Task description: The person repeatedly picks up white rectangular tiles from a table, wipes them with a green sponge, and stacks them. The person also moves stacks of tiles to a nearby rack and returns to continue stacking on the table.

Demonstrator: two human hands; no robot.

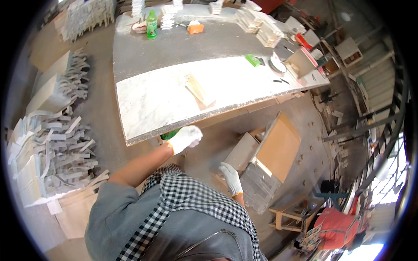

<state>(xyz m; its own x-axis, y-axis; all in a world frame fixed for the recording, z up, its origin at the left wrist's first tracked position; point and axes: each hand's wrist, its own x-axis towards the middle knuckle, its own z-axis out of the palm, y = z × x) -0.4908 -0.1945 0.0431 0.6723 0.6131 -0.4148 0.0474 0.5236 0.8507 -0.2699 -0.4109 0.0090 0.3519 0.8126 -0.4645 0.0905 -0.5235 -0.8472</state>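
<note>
My left hand (186,138), in a white knitted glove, is in front of the near edge of the white-topped table (143,102). Its fingers are curled in, and no object shows in them. On the other side, my right hand (231,179), gloved alike, hangs beside a grey panel (241,151) and a dusty grey box-like piece (260,187). Its fingers look stretched out, with nothing seen in them; whether they touch the panel I cannot tell. Pale wooden strips (199,90) lie on the tabletop.
A large brown board (279,147) leans right of my right hand. Stacks of white strips (65,143) line the left side. On the table stand a green bottle (151,25), an orange box (195,29) and white stacked pieces (266,32). A person in red (335,228) is at lower right.
</note>
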